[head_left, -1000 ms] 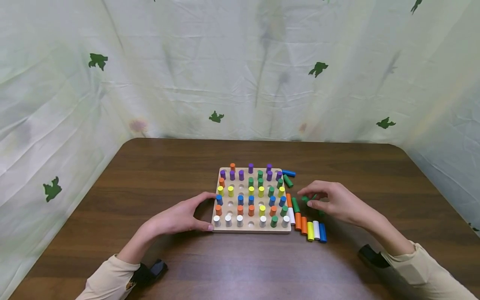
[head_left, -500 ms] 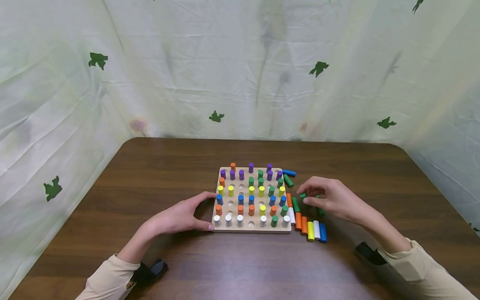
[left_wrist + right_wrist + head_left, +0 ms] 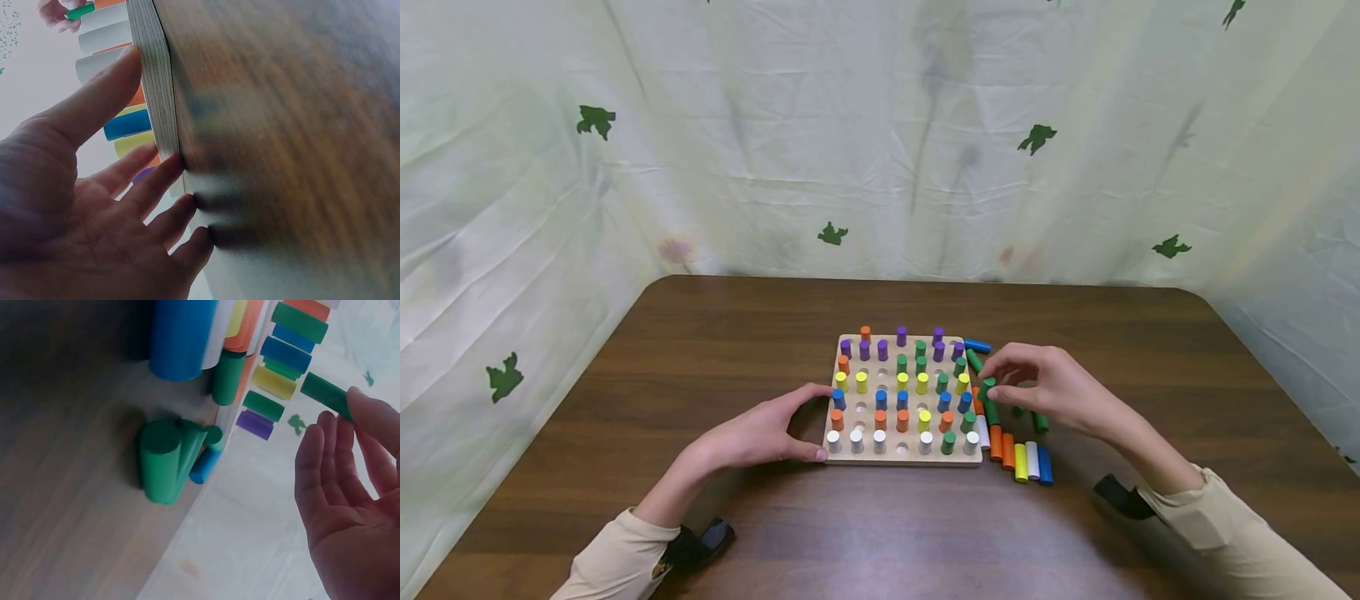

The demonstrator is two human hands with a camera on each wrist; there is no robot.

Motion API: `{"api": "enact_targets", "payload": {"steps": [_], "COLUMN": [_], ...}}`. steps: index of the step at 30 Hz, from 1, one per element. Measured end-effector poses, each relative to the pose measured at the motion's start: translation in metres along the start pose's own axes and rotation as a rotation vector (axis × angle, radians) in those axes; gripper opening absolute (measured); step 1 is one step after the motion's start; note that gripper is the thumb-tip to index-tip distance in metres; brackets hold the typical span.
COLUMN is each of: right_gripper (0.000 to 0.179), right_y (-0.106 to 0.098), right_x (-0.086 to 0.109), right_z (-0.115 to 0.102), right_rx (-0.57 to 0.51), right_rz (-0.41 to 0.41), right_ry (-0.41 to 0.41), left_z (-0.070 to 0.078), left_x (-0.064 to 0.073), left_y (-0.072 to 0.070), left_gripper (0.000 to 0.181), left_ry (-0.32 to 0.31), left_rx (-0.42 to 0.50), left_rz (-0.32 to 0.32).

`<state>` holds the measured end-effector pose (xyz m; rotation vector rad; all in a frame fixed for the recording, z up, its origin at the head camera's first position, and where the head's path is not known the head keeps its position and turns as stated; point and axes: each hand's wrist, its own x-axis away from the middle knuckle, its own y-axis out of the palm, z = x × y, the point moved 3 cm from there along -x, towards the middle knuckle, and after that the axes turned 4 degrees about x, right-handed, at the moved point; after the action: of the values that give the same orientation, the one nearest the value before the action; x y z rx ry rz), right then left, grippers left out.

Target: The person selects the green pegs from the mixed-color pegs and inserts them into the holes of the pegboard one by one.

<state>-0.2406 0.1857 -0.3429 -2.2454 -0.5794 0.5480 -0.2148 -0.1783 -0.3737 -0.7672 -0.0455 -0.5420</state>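
Observation:
A wooden pegboard (image 3: 891, 457) stands on the table with rows of upright coloured pegs, some holes bare. My left hand (image 3: 767, 433) rests at its left edge, thumb at the near corner and fingers spread along the side. In the left wrist view the thumb (image 3: 106, 87) and fingertips touch the board's edge. My right hand (image 3: 1056, 387) pinches a green peg (image 3: 326, 395) between thumb and fingers, just right of the board. The peg is raised above the loose pegs.
Loose pegs lie along the board's right side: a blue peg (image 3: 977, 346) at the back, green ones under the right hand, then orange, white, a yellow peg (image 3: 1021, 463) and another blue peg (image 3: 1046, 466). A patterned cloth (image 3: 880, 167) hangs behind the table (image 3: 737, 317).
My right hand has lifted the green peg from among the loose pegs and moved left toward the board, the peg turning more upright. The left hand has stayed put.

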Motion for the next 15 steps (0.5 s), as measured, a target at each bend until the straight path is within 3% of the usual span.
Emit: {"api": "enact_targets", "payload": {"steps": [15], "right_gripper": [0.021], "right_y": [0.009], "right_x": [-0.018], "right_z": [-0.019], "right_rx": [-0.026], "right_rz": [-0.023], "right_ry": [-0.030], "left_z": [0.001], "left_x": [0.001], "left_y": [0.000], "left_gripper": [0.081], "left_ry": [-0.005], "left_rx": [0.000], "left_rz": [0.002]}}
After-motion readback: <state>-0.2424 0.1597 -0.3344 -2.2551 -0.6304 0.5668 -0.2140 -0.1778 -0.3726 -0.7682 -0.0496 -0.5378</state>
